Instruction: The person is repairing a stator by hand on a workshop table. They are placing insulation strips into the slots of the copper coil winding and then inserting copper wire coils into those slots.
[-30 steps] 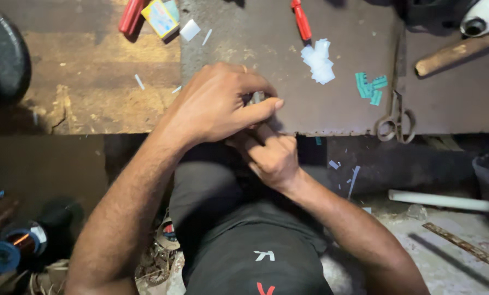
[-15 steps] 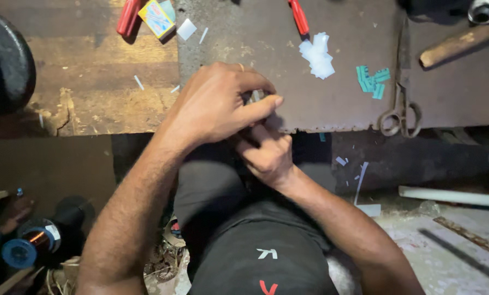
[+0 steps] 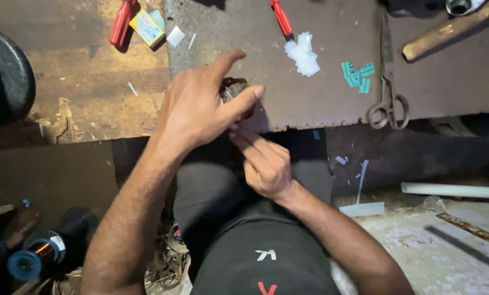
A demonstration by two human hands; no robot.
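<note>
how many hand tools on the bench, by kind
red-handled tools: 2
scissors: 1
wooden handle: 1
total: 4
The left hand and right hand hold a small dark part, not counted.

Bench: worn wooden top (image 3: 91,104) with grey metal sheet (image 3: 332,104).
On sheet: scissors (image 3: 387,104), white scraps (image 3: 303,54), green scraps (image 3: 357,74), red-handled screwdriver (image 3: 281,17).
On wood: red tool (image 3: 122,22), small box (image 3: 146,26).
</note>
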